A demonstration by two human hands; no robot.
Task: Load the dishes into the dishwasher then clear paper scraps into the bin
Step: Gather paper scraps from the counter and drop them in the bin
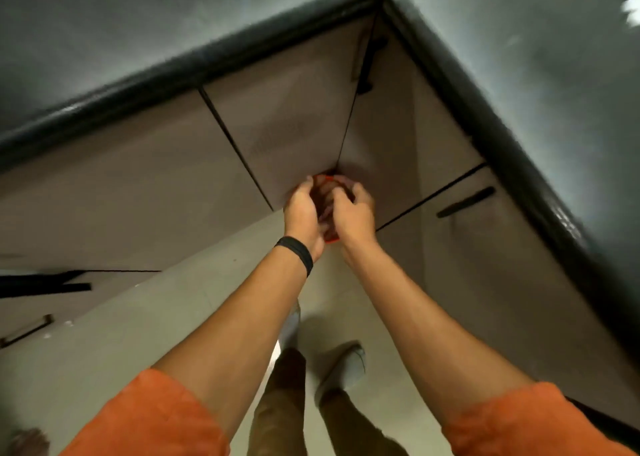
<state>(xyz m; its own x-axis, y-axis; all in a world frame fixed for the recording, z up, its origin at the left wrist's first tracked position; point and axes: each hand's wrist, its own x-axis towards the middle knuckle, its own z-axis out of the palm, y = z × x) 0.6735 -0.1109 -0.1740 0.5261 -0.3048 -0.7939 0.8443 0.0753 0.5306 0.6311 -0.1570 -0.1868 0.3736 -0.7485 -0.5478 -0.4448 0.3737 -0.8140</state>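
In the head view I look down into a corner where two rows of brown cupboard doors (294, 119) meet. A dark table (173, 22) runs along above them on both sides. The pale floor (138, 317) is under me. The picture is blurry.

My own hands stand in the way: they hide most of the red thing (331, 239), so I cannot tell what it is. It sits low, right in front of the corner of the cupboards, between the two hands.

I count one red thing, two hands, two orange sleeves (149, 417), one black band (294, 253) on the left wrist, and two pale shoes (346, 365) on the floor. I count two dark handles (465, 202) on the doors to the right of the corner.

The left hand (302, 209) has its fingers curled round the left side of the red thing. The right hand (353, 213) has its fingers curled round the right side. Both hands hold it, and the hands are just beside each other.
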